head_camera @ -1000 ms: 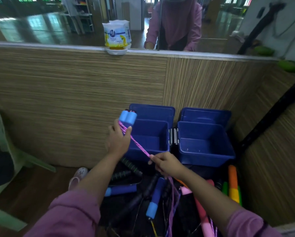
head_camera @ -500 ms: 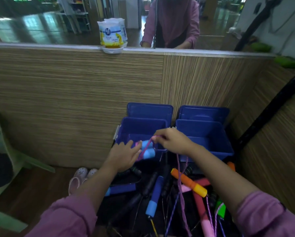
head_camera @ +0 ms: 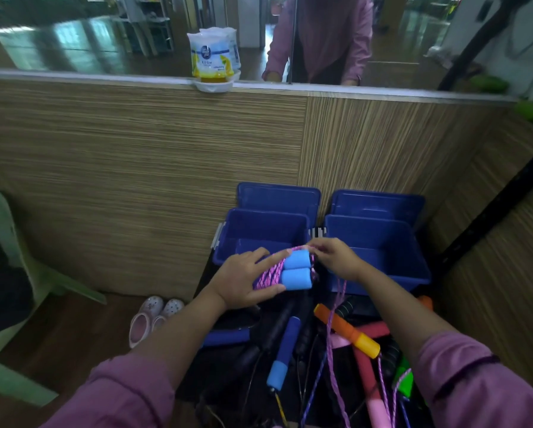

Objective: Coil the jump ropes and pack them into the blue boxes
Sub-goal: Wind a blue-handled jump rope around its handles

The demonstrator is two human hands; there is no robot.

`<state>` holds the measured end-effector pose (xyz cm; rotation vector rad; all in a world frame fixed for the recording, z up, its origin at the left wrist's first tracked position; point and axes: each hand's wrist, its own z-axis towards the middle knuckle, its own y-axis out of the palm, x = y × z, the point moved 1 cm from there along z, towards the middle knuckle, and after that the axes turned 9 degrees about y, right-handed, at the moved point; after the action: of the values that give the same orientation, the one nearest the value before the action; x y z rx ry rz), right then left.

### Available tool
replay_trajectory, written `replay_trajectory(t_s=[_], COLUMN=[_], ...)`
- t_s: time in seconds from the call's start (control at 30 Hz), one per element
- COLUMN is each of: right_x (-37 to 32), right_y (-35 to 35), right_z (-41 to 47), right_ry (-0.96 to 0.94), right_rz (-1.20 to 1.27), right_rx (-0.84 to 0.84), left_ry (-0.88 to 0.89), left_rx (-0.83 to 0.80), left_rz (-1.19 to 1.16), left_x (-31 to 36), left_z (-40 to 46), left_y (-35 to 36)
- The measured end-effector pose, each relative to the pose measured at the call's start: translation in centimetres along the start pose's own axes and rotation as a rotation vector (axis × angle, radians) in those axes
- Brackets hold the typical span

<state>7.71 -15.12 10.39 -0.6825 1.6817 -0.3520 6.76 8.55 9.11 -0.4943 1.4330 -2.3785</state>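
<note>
Since a second ago the light-blue handles (head_camera: 296, 270) have come down from above the left box (head_camera: 260, 233) to sit level in front of its near rim, and pink rope (head_camera: 271, 271) now wraps around them. Left hand (head_camera: 243, 281) grips the bundle, thumb under it and fingers over the wound rope. Right hand (head_camera: 336, 256) has come up to the handles' far end and pinches the rope there; its loose length (head_camera: 331, 329) hangs down into the pile (head_camera: 320, 350).

Both hands cover the near walls of the two boxes, so only part of each floor shows. What shows of the left box and of the right box (head_camera: 391, 242) holds nothing. Behind them, lids (head_camera: 279, 197) stand upright. Dark handles in the pile blur together and cannot be counted.
</note>
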Motion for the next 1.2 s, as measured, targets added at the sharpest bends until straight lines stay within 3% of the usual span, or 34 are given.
replay_trajectory(t_s=[0.17, 0.33, 0.43, 0.67, 0.77, 0.87, 1.07, 1.2], right_x=[-0.3, -0.4, -0.9, -3.5, -5.0, -6.4, -6.0, -3.7], right_y=[2.9, 5.4, 6.3, 6.0, 5.3, 3.8, 1.2, 0.8], right_z=[-1.0, -1.6, -1.9, -3.5, -4.0, -4.1, -2.2, -0.7], right_ry=[0.117, 0.157, 0.136, 0.007, -0.094, -0.176, -0.184, -0.111], right_rz=[0.123, 0.169, 0.176, -0.358, -0.570, -0.643, -0.591, -0.503], right_rx=[-0.076, -0.137, -0.121, -0.085, -0.056, 0.017, 0.096, 0.055], left_ry=[-0.242, -0.568, -0.736, -0.991, -0.938, -0.747, -0.263, -0.073], left_rx=[0.232, 0.360, 0.278, -0.020, -0.157, -0.260, -0.204, -0.154], left_rz=[-0.202, -0.158, -0.019, 0.164, 0.275, 0.392, 0.383, 0.250], left_x=[-0.3, -1.1, -2.1, -4.2, -3.7, -3.6, -2.3, -1.5], left_z=[0.2, 0.7, 0.8, -0.3, -0.5, -1.4, -2.6, -2.6], left_y=[-0.2, -0.3, -0.1, 0.1, -0.1, 0.7, 2.8, 2.5])
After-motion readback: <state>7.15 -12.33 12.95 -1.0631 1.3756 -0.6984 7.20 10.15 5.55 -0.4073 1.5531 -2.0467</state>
